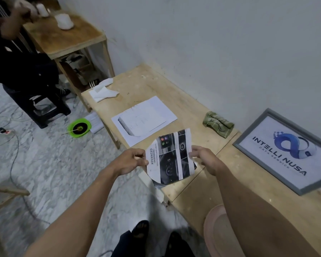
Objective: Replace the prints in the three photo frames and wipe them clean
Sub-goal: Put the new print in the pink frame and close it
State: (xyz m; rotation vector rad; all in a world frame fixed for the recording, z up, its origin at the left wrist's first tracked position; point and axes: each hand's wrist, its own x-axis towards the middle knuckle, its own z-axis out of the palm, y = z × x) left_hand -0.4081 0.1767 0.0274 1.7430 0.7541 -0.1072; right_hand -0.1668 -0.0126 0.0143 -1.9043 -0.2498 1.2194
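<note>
Both hands point(131, 160) pinch print point(169, 157); frame point(285, 151) holds logo.

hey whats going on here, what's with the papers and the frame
A person stands at a wooden table, holding a printed sheet between the left hand and right hand, the sheet curling in the air above the table edge. Another print lies flat on the table, with a white tissue and a green cloth nearby. A grey photo frame with a logo print lies at the right.
</note>
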